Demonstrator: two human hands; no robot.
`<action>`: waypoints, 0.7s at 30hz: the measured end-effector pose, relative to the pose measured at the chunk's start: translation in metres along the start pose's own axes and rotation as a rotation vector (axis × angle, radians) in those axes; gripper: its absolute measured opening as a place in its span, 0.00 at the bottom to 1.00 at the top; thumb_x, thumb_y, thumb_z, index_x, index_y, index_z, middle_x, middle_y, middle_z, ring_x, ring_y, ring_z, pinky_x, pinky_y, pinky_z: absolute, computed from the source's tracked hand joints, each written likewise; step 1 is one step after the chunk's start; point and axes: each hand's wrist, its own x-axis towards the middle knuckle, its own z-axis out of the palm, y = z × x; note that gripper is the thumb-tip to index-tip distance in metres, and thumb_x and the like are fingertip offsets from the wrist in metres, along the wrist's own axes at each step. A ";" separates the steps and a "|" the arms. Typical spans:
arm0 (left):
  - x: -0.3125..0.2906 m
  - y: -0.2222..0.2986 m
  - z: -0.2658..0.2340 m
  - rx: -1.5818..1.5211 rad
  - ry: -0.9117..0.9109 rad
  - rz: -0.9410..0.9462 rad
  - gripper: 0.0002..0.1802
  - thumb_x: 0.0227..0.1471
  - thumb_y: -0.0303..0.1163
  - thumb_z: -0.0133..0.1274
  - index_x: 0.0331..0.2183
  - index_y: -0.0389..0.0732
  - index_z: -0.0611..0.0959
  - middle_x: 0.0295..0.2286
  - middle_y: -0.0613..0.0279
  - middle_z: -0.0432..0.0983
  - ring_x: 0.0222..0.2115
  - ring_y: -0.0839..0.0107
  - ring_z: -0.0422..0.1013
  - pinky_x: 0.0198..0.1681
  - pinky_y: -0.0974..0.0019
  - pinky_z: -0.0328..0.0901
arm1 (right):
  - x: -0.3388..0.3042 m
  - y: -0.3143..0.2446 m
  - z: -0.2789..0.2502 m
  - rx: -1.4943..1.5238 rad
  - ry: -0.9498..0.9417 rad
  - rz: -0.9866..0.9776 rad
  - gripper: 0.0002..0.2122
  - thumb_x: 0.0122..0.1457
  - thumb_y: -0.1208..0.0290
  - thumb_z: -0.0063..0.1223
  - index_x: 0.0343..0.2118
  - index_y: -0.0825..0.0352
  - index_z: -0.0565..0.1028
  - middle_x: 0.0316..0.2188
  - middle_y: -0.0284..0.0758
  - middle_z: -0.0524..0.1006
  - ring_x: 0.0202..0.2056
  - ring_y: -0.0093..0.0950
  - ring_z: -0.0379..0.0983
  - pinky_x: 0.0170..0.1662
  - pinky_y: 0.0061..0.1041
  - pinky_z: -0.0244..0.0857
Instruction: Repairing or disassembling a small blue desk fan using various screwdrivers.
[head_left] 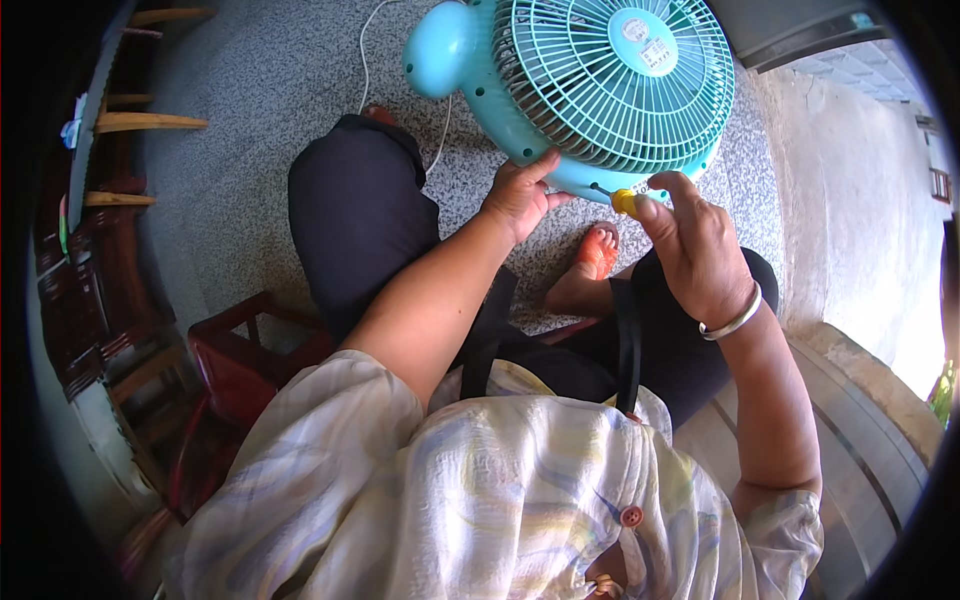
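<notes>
A turquoise electric fan (575,165) with a round slatted grille faces up at the top of the view. My left hand (525,195) grips the near rim of its casing, thumb on top and fingers underneath. In my right hand (695,240) is a small screwdriver with a yellow handle (624,203), held between thumb and fingers. The dark shaft points left toward the rim; whether the tip touches a screw hole is too small to tell. Several dark holes dot the casing's edge. A rounded turquoise bulge (440,50) sticks out at the fan's left.
A white cord (364,62) runs over the speckled floor (235,100) left of the fan. My knees flank the work, and my sandalled foot (597,252) is below the fan. A dark red plastic stool (235,365) stands at lower left, wooden furniture (150,122) beyond. A pale wall (845,190) rises at right.
</notes>
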 end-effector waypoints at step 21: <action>-0.001 -0.002 0.003 0.007 -0.005 0.010 0.30 0.46 0.40 0.55 0.49 0.41 0.64 0.46 0.57 0.64 0.49 0.59 0.60 0.49 0.46 0.56 | -0.005 -0.004 -0.005 -0.027 -0.105 0.081 0.11 0.51 0.71 0.49 0.34 0.72 0.68 0.26 0.43 0.70 0.24 0.38 0.71 0.27 0.32 0.66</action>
